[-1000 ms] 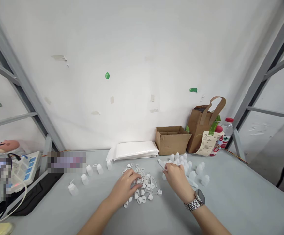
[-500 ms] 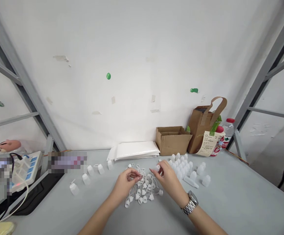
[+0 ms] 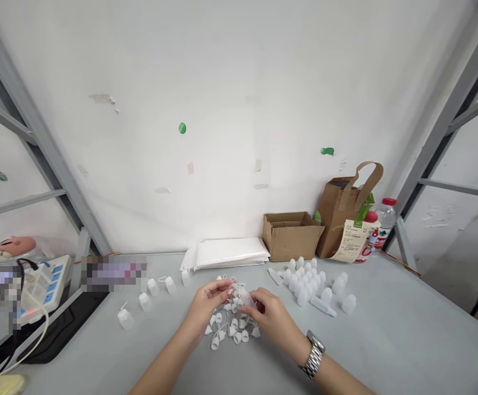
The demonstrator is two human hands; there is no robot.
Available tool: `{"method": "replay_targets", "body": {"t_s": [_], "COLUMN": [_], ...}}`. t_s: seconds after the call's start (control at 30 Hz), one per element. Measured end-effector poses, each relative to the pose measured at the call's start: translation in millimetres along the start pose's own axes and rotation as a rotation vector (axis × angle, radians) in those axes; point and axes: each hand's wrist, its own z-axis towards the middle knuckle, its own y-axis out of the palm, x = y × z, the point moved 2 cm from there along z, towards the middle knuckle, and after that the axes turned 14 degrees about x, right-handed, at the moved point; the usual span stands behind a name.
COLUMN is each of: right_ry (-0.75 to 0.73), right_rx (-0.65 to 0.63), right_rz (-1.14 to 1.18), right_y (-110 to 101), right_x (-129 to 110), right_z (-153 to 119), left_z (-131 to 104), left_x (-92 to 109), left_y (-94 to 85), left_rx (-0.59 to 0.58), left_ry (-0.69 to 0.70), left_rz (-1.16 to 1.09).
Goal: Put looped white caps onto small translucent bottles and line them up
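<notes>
Above a pile of small white caps with loops [image 3: 236,329], both hands are close together. My right hand [image 3: 265,312] pinches a translucent small bottle [image 3: 247,299], tilted toward the left. The fingers of my left hand [image 3: 209,304] are closed on a small white cap piece at the bottle's end; its exact shape is partly hidden. To the right stands a group of translucent bottles [image 3: 304,280], with a tube-like piece [image 3: 323,306] lying in front. Several bottles with loops [image 3: 144,302] are spread at the left.
White packets [image 3: 226,252] lie against the wall, beside an open cardboard box [image 3: 292,241]. A brown paper bag [image 3: 331,219] and a red-capped bottle [image 3: 384,219] stand at the back right. A power strip [image 3: 53,291] and a dark tray [image 3: 66,329] are at the left.
My right hand has moved left with the bottle, away from the bottle group. My left hand has shifted slightly up, and the hands are now nearly together.
</notes>
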Motion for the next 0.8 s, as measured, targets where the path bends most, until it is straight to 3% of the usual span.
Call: {"method": "replay_targets", "body": {"t_s": [0.27,0.5,0.8], "right_ry": [0.011,0.047,0.076], "right_rx": [-0.055,-0.018,0.022], "right_rz": [0.009,-0.053,0.001], "right_y": [3.1,4.2,7.3], "right_x": [-2.1,2.2,-2.2], "right_z": [-6.1,-2.7,-4.9], "left_z": [-2.9,-10.6,-14.3], "left_x": [-1.8,4.6,5.2], "left_y": [6.8,9.2,15.9], "left_rx": [-0.016,-0.092,0.027], "left_ry": [-0.006,0.036,0.09], "left_rz": [-0.024,-0.055,-0.167]}}
